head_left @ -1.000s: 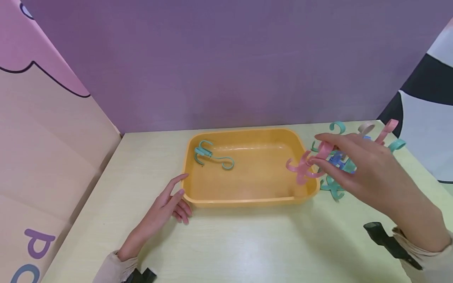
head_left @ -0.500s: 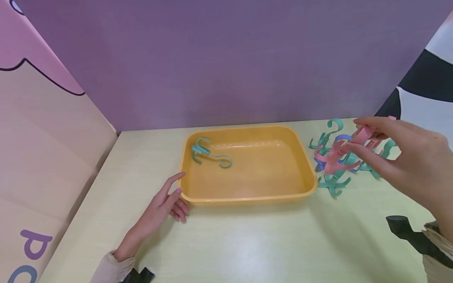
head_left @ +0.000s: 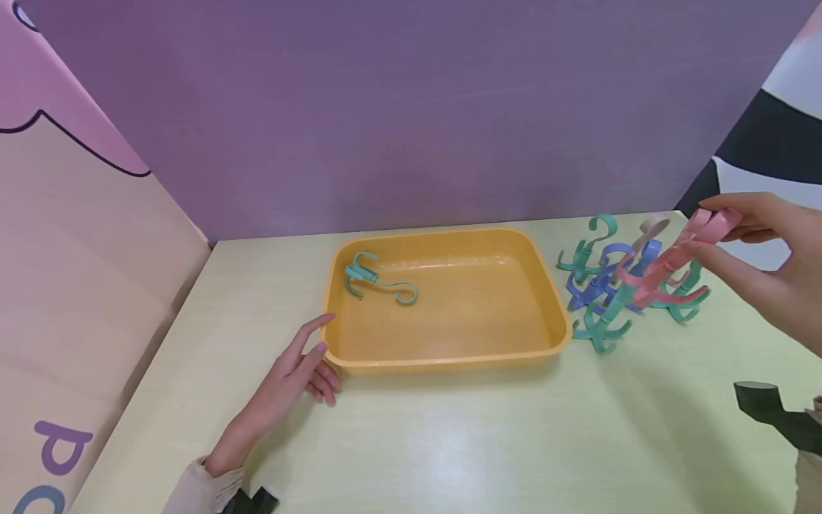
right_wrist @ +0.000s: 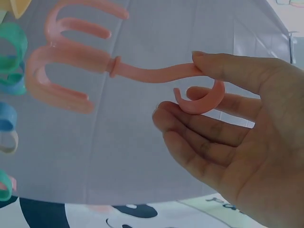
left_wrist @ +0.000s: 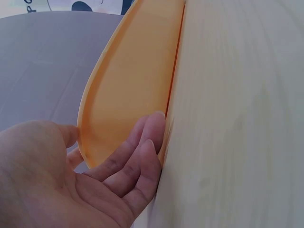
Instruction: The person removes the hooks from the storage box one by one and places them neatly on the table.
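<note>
My right hand (head_left: 780,264) pinches a pink claw hook (head_left: 668,264) by its curled top, between thumb and fingers. In the right wrist view the hook's several prongs (right_wrist: 80,57) point away from the hand. Over a cluster of hooks right of the tray the pink one hangs; whether it touches them I cannot tell. That cluster has a teal hook (head_left: 599,330) in front, a blue hook (head_left: 594,287) and another teal hook (head_left: 581,255) behind. My left hand (head_left: 292,378) rests loosely against the left rim of the yellow tray (head_left: 475,307). A teal hook (head_left: 367,274) lies inside, at its left.
A purple panel (head_left: 411,121) stands behind the pale table (head_left: 417,442). A light panel (head_left: 96,264) bounds the left side, and a black-and-white patterned one (head_left: 770,143) the right. Black straps (head_left: 777,414) sit at the wrists.
My right hand has moved right and slightly up, taking the pink hook from the tray's right edge to over the hook cluster. The left hand stays at the tray.
</note>
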The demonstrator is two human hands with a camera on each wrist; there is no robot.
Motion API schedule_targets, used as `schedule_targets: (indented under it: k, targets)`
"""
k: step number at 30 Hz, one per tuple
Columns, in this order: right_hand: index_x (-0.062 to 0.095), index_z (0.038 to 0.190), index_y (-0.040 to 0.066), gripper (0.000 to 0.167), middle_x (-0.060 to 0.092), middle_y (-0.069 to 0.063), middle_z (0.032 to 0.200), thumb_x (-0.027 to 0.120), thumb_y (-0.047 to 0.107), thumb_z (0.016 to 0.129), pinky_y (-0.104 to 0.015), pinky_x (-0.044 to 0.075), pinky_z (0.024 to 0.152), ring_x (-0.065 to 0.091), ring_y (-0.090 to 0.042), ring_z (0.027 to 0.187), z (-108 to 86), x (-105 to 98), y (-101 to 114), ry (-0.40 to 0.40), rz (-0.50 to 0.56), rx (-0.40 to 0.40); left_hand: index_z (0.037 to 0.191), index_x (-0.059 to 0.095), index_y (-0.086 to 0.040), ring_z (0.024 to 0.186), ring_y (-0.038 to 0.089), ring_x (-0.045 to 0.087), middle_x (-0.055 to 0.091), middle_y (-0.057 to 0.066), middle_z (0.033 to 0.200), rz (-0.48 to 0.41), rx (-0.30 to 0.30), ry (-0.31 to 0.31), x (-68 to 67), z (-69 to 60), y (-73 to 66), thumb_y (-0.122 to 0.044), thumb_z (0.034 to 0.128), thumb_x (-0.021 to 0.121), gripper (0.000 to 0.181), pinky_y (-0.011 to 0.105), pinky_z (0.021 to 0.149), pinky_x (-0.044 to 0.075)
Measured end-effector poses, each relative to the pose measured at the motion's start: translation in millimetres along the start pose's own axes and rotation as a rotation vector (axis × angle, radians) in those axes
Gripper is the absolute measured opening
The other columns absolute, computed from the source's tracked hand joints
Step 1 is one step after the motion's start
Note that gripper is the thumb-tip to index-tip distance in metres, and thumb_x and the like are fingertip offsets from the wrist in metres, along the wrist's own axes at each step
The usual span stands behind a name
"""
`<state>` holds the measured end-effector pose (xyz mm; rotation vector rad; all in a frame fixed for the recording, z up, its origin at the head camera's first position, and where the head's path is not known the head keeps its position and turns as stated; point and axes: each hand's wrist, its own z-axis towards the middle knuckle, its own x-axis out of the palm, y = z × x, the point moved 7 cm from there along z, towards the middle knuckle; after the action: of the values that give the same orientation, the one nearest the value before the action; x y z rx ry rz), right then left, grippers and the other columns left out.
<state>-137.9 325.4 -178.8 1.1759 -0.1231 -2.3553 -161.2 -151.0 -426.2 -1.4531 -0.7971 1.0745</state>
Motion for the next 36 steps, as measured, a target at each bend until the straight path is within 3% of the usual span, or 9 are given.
schedule_targets:
  k: [4, 6, 8, 11, 14, 17, 20, 25, 36]
  targets:
    - [0.056, 0.127, -0.010, 0.045, 0.039, 0.042, 0.092, 0.075, 0.007, 0.089, 0.004, 0.026, 0.079, 0.036, 0.023, 0.089, -1.6, -2.3, -18.4, 0.007, 0.022, 0.086, 0.156, 0.023, -0.030, 0.064, 0.037, 0.069, 0.068, 0.020, 0.080, 0.009, -0.006, -0.003, -0.4, 0.0, 0.4, -0.035, 0.1096, 0.037, 0.049, 0.041, 0.059, 0.058]
    - [0.054, 0.128, -0.011, 0.045, 0.055, 0.025, 0.095, 0.072, 0.009, 0.092, 0.004, 0.025, 0.077, 0.033, 0.023, 0.086, -2.2, -1.8, -27.4, 0.032, 0.025, 0.136, 0.156, 0.023, -0.029, 0.064, 0.037, 0.069, 0.068, 0.020, 0.080, 0.013, -0.010, -0.005, -0.5, 0.2, 0.8, -0.035, 0.1096, 0.037, 0.049, 0.041, 0.059, 0.058]
    - [0.052, 0.127, -0.012, 0.044, 0.063, -0.001, 0.099, 0.069, 0.010, 0.094, 0.003, 0.026, 0.076, 0.032, 0.024, 0.082, -1.6, 0.1, -36.5, 0.065, 0.024, 0.179, 0.156, 0.023, -0.029, 0.064, 0.037, 0.069, 0.068, 0.021, 0.081, 0.013, -0.012, -0.007, -0.6, 0.1, 1.4, -0.035, 0.1097, 0.037, 0.049, 0.040, 0.059, 0.058]
    - [0.050, 0.125, -0.013, 0.043, 0.054, -0.038, 0.099, 0.069, 0.008, 0.093, 0.003, 0.025, 0.069, 0.031, 0.023, 0.072, -0.6, 6.0, -52.4, 0.142, -0.003, 0.241, 0.156, 0.023, -0.029, 0.064, 0.037, 0.069, 0.068, 0.021, 0.081, 0.011, -0.015, -0.007, -0.6, -0.4, 1.6, -0.035, 0.1098, 0.037, 0.049, 0.040, 0.059, 0.058]
    - [0.051, 0.120, -0.011, 0.044, 0.060, -0.035, 0.089, 0.073, 0.011, 0.090, -0.002, 0.031, 0.059, 0.041, 0.015, 0.066, 0.8, 14.3, -66.1, 0.234, -0.065, 0.276, 0.156, 0.023, -0.029, 0.064, 0.037, 0.069, 0.068, 0.021, 0.081, 0.012, -0.017, -0.009, -0.5, -0.7, 1.1, -0.034, 0.1098, 0.037, 0.049, 0.040, 0.059, 0.058]
    - [0.053, 0.114, -0.009, 0.046, 0.064, -0.026, 0.079, 0.077, 0.018, 0.087, -0.021, 0.040, 0.056, 0.058, -0.010, 0.067, 2.1, 24.3, -74.4, 0.346, -0.185, 0.266, 0.156, 0.023, -0.029, 0.064, 0.037, 0.069, 0.068, 0.021, 0.081, 0.012, -0.018, -0.009, -0.3, -0.8, 0.3, -0.034, 0.1097, 0.037, 0.049, 0.040, 0.059, 0.058]
    - [0.057, 0.112, -0.005, 0.043, 0.067, -0.016, 0.077, 0.077, 0.024, 0.086, -0.034, 0.039, 0.054, 0.060, -0.034, 0.073, 1.7, 35.8, -79.2, 0.460, -0.266, 0.234, 0.156, 0.023, -0.029, 0.064, 0.037, 0.069, 0.068, 0.021, 0.081, 0.012, -0.019, -0.010, 0.0, -0.6, -0.5, -0.034, 0.1096, 0.037, 0.049, 0.040, 0.059, 0.058]
    - [0.061, 0.110, 0.001, 0.030, 0.068, -0.009, 0.081, 0.074, 0.018, 0.088, -0.034, 0.042, 0.053, 0.057, -0.027, 0.070, -0.1, 56.5, -88.1, 0.612, -0.242, 0.218, 0.156, 0.023, -0.030, 0.063, 0.036, 0.069, 0.068, 0.021, 0.081, 0.011, -0.019, -0.010, 0.3, -0.5, -0.3, -0.034, 0.1096, 0.038, 0.049, 0.039, 0.058, 0.058]
    - [0.062, 0.112, -0.006, 0.040, 0.067, -0.008, 0.083, 0.079, 0.015, 0.082, -0.039, 0.052, 0.058, 0.059, -0.023, 0.072, -8.7, 84.3, -102.0, 0.814, -0.151, 0.285, 0.156, 0.023, -0.028, 0.063, 0.036, 0.069, 0.068, 0.020, 0.080, 0.017, -0.017, -0.007, 0.1, -0.4, 0.1, -0.034, 0.1098, 0.037, 0.049, 0.040, 0.058, 0.058]
